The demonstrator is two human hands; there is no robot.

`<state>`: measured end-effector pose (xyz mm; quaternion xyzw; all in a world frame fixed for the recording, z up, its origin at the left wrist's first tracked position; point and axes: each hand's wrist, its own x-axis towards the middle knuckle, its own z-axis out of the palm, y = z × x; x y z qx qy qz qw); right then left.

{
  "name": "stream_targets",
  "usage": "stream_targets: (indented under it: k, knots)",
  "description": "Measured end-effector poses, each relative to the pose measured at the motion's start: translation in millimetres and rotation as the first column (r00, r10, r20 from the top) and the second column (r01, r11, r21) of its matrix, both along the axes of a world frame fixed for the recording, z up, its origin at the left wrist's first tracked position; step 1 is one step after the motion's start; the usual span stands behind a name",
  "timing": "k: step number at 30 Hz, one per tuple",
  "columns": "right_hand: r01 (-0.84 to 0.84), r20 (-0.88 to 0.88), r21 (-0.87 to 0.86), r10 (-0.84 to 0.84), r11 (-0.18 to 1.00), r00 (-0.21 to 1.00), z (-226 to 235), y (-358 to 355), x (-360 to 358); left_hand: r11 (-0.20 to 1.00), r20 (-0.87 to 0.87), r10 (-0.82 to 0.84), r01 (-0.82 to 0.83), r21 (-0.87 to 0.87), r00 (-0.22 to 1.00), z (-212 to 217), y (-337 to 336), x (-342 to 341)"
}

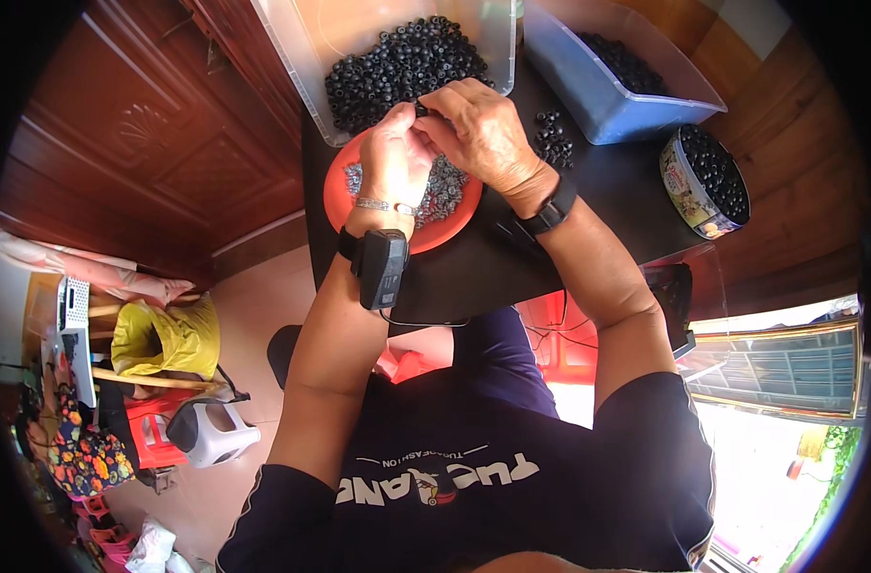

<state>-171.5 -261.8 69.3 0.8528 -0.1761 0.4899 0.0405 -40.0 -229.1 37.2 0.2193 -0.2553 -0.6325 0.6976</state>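
Both hands meet above the orange plate [345,205], which sits at the near-left part of the black table [607,205] and holds a heap of small grey ring-shaped parts [447,186]. The left hand [397,158] is curled into a loose fist, fingertips drawn together at its 1 o'clock side. The right hand [478,129] arches over from the 3 o'clock side, its fingers bent down to the same spot. Between them sits 1 small black bead-like piece [421,111], pinched where the fingertips meet. Which hand carries the grip is hard to tell, since the knuckles hide the contact.

To do this fitting well, it seems wise to keep the piece low over the plate, so a slip drops it into the heap and not onto the floor. Short, steady finger pressure looks better than force, as the parts are tiny.

At 12 o'clock from the hands stands a clear tub [297,57] of black beads, its contents just beyond the fingertips. At 2 o'clock is a blue-walled bin [588,105] with more. A loose cluster of black beads [553,138] lies on the table just right of the right hand, and a round tin [679,181] of them sits at 3 o'clock, well apart.
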Motion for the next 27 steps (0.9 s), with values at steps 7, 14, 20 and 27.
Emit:
stream_targets:
  k: [7,14,20,27]
  knots:
    - [-0.022,-0.026,-0.058,0.021,0.998,0.999,-3.6,0.7,7.1,0.986,0.007,0.137,-0.137,0.097,0.99,7.3,5.3,-5.7]
    - [0.24,0.201,-0.144,-0.209,0.96,0.957,29.4,-15.1,-22.2,0.994,0.198,0.06,-0.077,0.08,0.978,13.6,12.0,-2.4]
    - [0.721,0.341,-0.11,-0.656,0.684,0.673,56.5,-29.3,-76.1,0.96,0.208,0.178,-0.216,0.178,0.962,13.7,9.3,2.0]
    - [0.319,0.021,0.233,-0.333,0.919,0.943,-0.1,-56.2,-47.7,0.94,0.249,0.201,-0.258,0.221,0.947,11.2,6.1,5.5]
